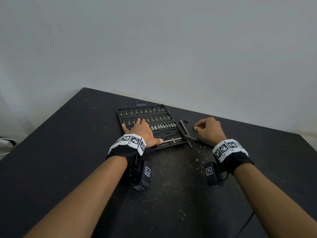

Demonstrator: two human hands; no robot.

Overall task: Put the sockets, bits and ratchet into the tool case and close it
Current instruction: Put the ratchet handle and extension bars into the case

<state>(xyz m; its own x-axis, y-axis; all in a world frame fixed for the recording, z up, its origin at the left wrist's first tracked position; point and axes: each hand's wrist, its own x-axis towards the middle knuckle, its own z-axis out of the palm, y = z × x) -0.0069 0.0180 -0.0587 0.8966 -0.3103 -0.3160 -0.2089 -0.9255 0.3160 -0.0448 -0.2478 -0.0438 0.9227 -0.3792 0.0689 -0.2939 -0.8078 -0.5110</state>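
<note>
Grey wall backs a dark, speckled table [68, 152] carrying the open tool case [171, 115], most of its slots filled with sockets and bits. Across the case's near-left part lies the left hand [142, 133] — fingers spread flat, pressing, holding nothing. Right of the case, the right hand [210, 129] curls its grip on a small bit [195, 128] at the fingertips. Between them lie 2 loose bars [185, 127], long axes running away from the person. The case lies left of the bit-holding hand, near.
</note>
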